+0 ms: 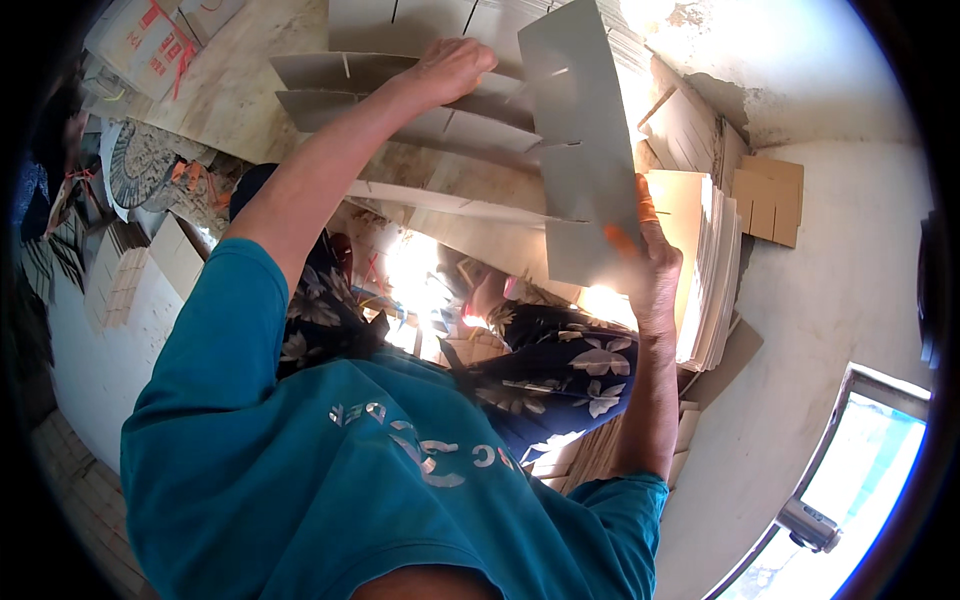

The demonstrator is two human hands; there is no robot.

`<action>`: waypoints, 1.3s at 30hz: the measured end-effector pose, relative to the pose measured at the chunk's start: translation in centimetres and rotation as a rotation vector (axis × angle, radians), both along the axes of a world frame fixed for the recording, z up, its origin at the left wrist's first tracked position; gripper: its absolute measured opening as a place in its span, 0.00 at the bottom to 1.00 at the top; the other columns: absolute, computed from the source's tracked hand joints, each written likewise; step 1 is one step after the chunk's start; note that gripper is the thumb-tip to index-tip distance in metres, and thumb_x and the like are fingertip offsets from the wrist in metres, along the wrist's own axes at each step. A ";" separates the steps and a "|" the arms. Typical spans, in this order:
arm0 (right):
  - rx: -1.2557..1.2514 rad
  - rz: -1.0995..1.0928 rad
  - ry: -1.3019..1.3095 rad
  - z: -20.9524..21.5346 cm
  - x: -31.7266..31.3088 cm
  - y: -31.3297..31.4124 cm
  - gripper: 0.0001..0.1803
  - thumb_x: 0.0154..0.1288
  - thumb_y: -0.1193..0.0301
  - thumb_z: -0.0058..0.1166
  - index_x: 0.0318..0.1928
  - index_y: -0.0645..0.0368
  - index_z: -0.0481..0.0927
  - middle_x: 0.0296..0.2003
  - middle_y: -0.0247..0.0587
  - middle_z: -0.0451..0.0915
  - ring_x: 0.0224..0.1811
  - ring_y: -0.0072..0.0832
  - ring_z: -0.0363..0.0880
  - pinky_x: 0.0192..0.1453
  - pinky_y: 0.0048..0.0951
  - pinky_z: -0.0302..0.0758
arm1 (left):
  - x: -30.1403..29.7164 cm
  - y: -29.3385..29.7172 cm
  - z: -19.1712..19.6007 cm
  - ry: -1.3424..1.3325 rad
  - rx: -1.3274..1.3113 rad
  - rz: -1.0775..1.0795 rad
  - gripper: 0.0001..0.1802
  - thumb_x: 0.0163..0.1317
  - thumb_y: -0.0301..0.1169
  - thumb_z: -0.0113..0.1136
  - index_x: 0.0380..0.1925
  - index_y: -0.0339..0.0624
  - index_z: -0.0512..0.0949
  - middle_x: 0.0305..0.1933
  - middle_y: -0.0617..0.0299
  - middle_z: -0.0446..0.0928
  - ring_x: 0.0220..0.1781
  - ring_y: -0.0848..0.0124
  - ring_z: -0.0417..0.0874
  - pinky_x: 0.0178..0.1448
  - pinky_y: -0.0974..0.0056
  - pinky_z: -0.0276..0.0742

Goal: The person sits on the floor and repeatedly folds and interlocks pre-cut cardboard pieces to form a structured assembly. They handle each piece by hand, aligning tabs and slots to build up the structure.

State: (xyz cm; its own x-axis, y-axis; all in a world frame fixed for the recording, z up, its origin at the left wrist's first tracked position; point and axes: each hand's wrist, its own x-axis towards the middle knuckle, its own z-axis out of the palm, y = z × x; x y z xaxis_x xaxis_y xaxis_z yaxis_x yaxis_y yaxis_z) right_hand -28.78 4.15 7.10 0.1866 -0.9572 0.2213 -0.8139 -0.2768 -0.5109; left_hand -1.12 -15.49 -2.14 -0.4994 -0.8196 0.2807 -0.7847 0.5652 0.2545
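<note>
My right hand (pixel 655 265) grips the right edge of a broad grey cardboard divider strip (pixel 585 110), its fingers partly behind the board. This strip stands tilted and has several short slots cut into its left part. Several long slotted strips run leftward from it: a far strip (pixel 335 72), a middle strip (pixel 400 118) and a near strip (pixel 440 198). Their right ends meet the broad strip at its slots; how deep they sit I cannot tell. Above the far strip, my left hand (pixel 455 70) is closed, fingers curled downward, and what they hold is hidden.
The strips rest on a wooden table (pixel 240 110). A printed carton (pixel 145 45) sits at its far left. Stacked cardboard sheets (pixel 700 270) stand on the right, near brown cardboard pieces (pixel 770 200) against the wall. More slotted cardboard (pixel 430 22) lies at the back.
</note>
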 end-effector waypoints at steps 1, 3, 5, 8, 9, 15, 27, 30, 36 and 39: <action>0.025 -0.009 -0.023 -0.3 0.0 -0.1 0.33 0.57 0.85 0.55 0.64 0.55 0.66 0.61 0.41 0.70 0.49 0.27 0.81 0.49 0.22 0.80 | 0.0 0.0 -0.1 0.033 0.004 -0.006 0.05 0.48 0.21 0.58 0.27 0.38 0.75 0.30 0.49 0.78 0.40 0.51 0.80 0.42 0.50 0.76; 0.022 0.037 0.015 -1.4 -0.6 -0.5 0.38 0.55 0.84 0.57 0.67 0.51 0.63 0.61 0.41 0.71 0.47 0.25 0.82 0.50 0.24 0.80 | -0.1 0.1 -0.3 0.106 -0.013 -0.025 0.05 0.48 0.20 0.58 0.25 0.36 0.72 0.27 0.47 0.76 0.37 0.48 0.78 0.39 0.49 0.74; 0.040 0.084 0.014 -1.9 -0.6 -1.2 0.41 0.54 0.85 0.57 0.68 0.50 0.61 0.61 0.41 0.70 0.49 0.26 0.81 0.53 0.26 0.78 | -0.1 0.2 -0.6 0.187 -0.058 -0.045 0.10 0.47 0.20 0.60 0.20 0.32 0.67 0.23 0.42 0.71 0.31 0.42 0.75 0.34 0.47 0.70; 0.121 0.139 -0.086 -2.2 0.2 -2.3 0.43 0.52 0.88 0.56 0.69 0.53 0.59 0.63 0.41 0.68 0.55 0.28 0.77 0.59 0.28 0.75 | 0.0 -0.4 -1.1 0.212 -0.022 -0.028 0.09 0.48 0.19 0.59 0.21 0.32 0.66 0.23 0.42 0.71 0.30 0.42 0.74 0.34 0.47 0.70; 0.163 0.148 -0.147 -2.4 0.4 -2.6 0.43 0.51 0.89 0.56 0.69 0.54 0.59 0.63 0.42 0.67 0.56 0.29 0.76 0.60 0.29 0.74 | 0.0 -0.6 -1.3 0.219 -0.031 -0.026 0.09 0.47 0.18 0.59 0.21 0.32 0.66 0.23 0.42 0.70 0.30 0.42 0.74 0.34 0.47 0.69; 0.698 -0.031 -0.877 -0.9 1.3 -4.1 0.29 0.72 0.61 0.43 0.69 0.59 0.58 0.70 0.33 0.56 0.70 0.24 0.54 0.72 0.41 0.53 | -0.3 -1.2 -1.5 0.239 -0.031 -0.010 0.09 0.46 0.17 0.58 0.21 0.31 0.66 0.24 0.42 0.71 0.31 0.42 0.75 0.34 0.49 0.70; 0.285 0.160 -0.068 -2.7 1.3 -3.0 0.45 0.57 0.87 0.56 0.71 0.47 0.52 0.63 0.44 0.67 0.54 0.29 0.73 0.57 0.31 0.75 | 0.0 -0.6 -0.8 0.247 -0.045 -0.025 0.09 0.52 0.24 0.63 0.32 0.33 0.76 0.33 0.48 0.77 0.39 0.50 0.78 0.43 0.52 0.73; 0.147 0.188 -0.051 -3.0 1.2 -2.6 0.48 0.53 0.90 0.57 0.71 0.47 0.52 0.62 0.44 0.68 0.53 0.29 0.74 0.57 0.29 0.75 | -1.0 2.4 1.4 0.204 0.080 -0.099 0.10 0.52 0.26 0.64 0.33 0.33 0.77 0.35 0.48 0.78 0.42 0.50 0.78 0.45 0.52 0.73; 0.291 0.177 -0.189 -1.9 2.0 -2.8 0.46 0.55 0.88 0.57 0.71 0.50 0.52 0.60 0.44 0.70 0.53 0.30 0.75 0.58 0.24 0.72 | -0.4 4.3 -0.7 0.159 0.116 -0.227 0.11 0.48 0.26 0.65 0.30 0.31 0.76 0.28 0.44 0.75 0.37 0.47 0.77 0.41 0.51 0.74; 0.263 0.171 -0.024 -2.3 1.7 -2.9 0.46 0.57 0.85 0.56 0.72 0.50 0.50 0.52 0.50 0.75 0.46 0.32 0.78 0.46 0.18 0.63 | -0.7 4.1 -0.9 0.227 0.106 -0.241 0.10 0.46 0.23 0.65 0.28 0.30 0.76 0.26 0.42 0.74 0.35 0.45 0.77 0.39 0.51 0.74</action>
